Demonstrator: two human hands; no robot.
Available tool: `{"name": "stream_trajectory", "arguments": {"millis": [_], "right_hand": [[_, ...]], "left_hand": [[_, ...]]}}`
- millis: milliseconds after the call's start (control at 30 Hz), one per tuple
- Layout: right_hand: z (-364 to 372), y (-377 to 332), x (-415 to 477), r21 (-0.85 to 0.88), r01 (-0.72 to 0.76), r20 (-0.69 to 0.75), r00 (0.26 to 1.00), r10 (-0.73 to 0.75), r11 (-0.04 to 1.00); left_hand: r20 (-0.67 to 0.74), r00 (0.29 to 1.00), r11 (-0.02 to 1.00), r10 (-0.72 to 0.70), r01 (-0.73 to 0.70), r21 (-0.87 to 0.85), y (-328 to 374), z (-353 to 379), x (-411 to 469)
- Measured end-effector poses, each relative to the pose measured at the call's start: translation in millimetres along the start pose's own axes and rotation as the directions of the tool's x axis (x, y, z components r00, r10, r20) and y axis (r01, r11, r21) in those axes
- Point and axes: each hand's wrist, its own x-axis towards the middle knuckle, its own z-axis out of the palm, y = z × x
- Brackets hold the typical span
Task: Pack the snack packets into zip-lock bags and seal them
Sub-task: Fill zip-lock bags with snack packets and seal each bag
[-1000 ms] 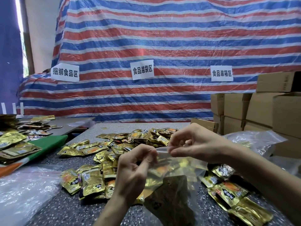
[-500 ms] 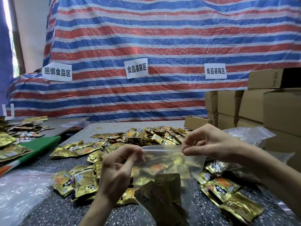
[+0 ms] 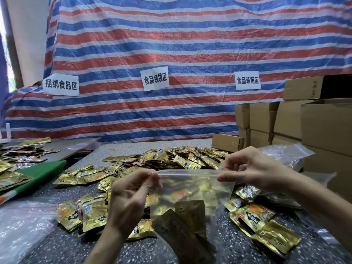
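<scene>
Both of your hands hold a clear zip-lock bag (image 3: 190,189) up in front of you, above a speckled grey table (image 3: 57,250). Your left hand (image 3: 129,199) pinches the left end of the bag's top strip between thumb and forefinger, with the other fingers curled. Your right hand (image 3: 253,168) pinches the right end the same way. The strip runs straight between them; you cannot tell whether it is sealed.

At the bottom of the bag sit a few gold snack packets (image 3: 190,212), tilted against each other. A heap of loose gold packets (image 3: 181,159) spreads over the table behind and on both sides of the bag. Crumpled clear plastic (image 3: 22,225) lies at the near left, and a green board (image 3: 42,172) bearing more packets sits farther left. Stacked cardboard boxes (image 3: 323,126) stand on the right. A red, white and blue striped tarp (image 3: 171,44) hangs behind, with three white paper signs (image 3: 154,80) fixed to it.
</scene>
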Motion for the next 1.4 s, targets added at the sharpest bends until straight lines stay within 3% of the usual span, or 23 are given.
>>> {"name": "stream_trajectory", "arguments": {"millis": [167, 333, 433, 500, 600, 700, 800, 967, 1067, 1167, 1267, 1333, 1400], "right_hand": [[3.6, 3.5, -5.1, -0.064, 0.098, 0.011, 0.995, -0.097, 0.993], [5.3, 13.0, -9.6, 0.063, 0.165, -0.075, 0.984, -0.160, 0.984], [19.1, 23.2, -19.2, 0.271, 0.041, -0.123, 0.992, -0.008, 0.962], [36.1, 34.8, -29.0, 0.386, -0.117, -0.007, 0.991, 0.130, 0.915], [74.1, 47.7, -42.7, 0.203, -0.214, 0.202, 0.964, 0.173, 0.956], [98.9, 43.4, -43.8, 0.235, -0.148, 0.280, 0.957, 0.079, 0.961], [102.2, 39.0, -40.3, 0.247, -0.098, 0.178, 0.983, 0.054, 0.964], [77.9, 42.1, -34.1, 0.325, -0.323, 0.056, 0.945, 0.323, 0.889], [47.7, 40.2, -21.5, 0.451, -0.369, -0.101, 0.883, 0.458, 0.813], [7.5, 48.9, 9.9, 0.618, -0.359, -0.275, 0.735, 0.620, 0.700], [-32.0, 64.5, 50.2, 0.767, -0.265, -0.326, 0.623, 0.711, 0.584], [-45.1, 85.1, 70.1, 0.760, -0.287, -0.360, 0.562, 0.745, 0.583], [-41.4, 111.5, 77.4, 0.600, -0.486, -0.413, 0.491, 0.767, 0.635]], "left_hand": [[-0.022, 0.999, 0.999, -0.026, 0.025, -0.022, -2.0, 1.2, 1.6], [0.004, 1.000, 0.999, -0.024, 0.024, -0.047, -2.9, 5.5, 1.2], [-0.037, 0.998, 0.991, -0.058, 0.053, -0.124, -5.8, 13.0, -3.1], [-0.074, 0.995, 0.984, -0.070, 0.057, -0.166, -6.6, 18.4, -5.7], [-0.110, 0.991, 0.975, -0.077, 0.051, -0.218, -4.5, 27.1, -5.8], [-0.106, 0.992, 0.973, -0.075, 0.050, -0.225, -1.7, 37.1, -3.4], [-0.086, 0.987, 0.954, -0.137, 0.108, -0.279, -1.5, 46.6, -0.9], [-0.008, 0.975, 0.949, -0.224, 0.216, -0.232, -15.7, 52.6, 0.3], [0.022, 0.974, 0.955, -0.224, 0.224, -0.192, -25.1, 54.5, -4.2], [0.060, 0.968, 0.945, -0.245, 0.252, -0.207, -29.9, 57.2, -9.0], [0.091, 0.960, 0.933, -0.265, 0.279, -0.227, -32.8, 60.4, -12.2], [0.105, 0.956, 0.928, -0.275, 0.293, -0.231, -34.7, 64.0, -12.9], [0.127, 0.953, 0.931, -0.276, 0.298, -0.213, -36.3, 68.6, -13.2]]}}
